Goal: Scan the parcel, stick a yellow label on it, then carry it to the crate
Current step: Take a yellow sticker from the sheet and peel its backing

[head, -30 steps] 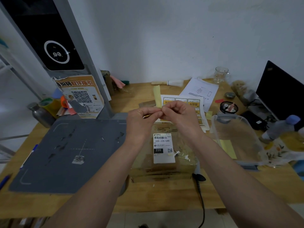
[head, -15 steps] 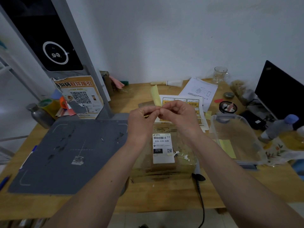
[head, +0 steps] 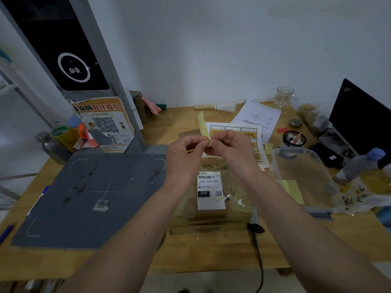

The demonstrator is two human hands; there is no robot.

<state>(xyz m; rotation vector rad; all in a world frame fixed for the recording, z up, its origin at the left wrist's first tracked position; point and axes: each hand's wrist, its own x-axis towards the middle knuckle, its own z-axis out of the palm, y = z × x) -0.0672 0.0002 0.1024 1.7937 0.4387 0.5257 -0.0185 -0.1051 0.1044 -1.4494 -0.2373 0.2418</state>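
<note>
The cardboard parcel (head: 211, 218) lies on the wooden table in front of me, with a white shipping label (head: 209, 190) on its top. Above its far end, my left hand (head: 183, 157) and my right hand (head: 230, 148) meet fingertip to fingertip. Both pinch the bottom of a pale yellow label strip (head: 202, 124) that stands up between them. A sheet of yellow labels (head: 243, 132) lies just behind my hands. The clear plastic crate (head: 317, 193) stands to the right of the parcel.
A grey scanning mat (head: 84, 197) with the scanner's post (head: 101, 66) fills the left of the table. A handheld scanner and its cable (head: 257, 233) lie by the parcel's right side. Papers (head: 258, 116), a glass cup (head: 283, 98), a pen pot (head: 294, 139), a monitor (head: 359, 121) and a bottle (head: 359, 163) crowd the back right.
My hands stay pinched together over the parcel. The yellow strip has tilted a little to the left between my fingertips.
</note>
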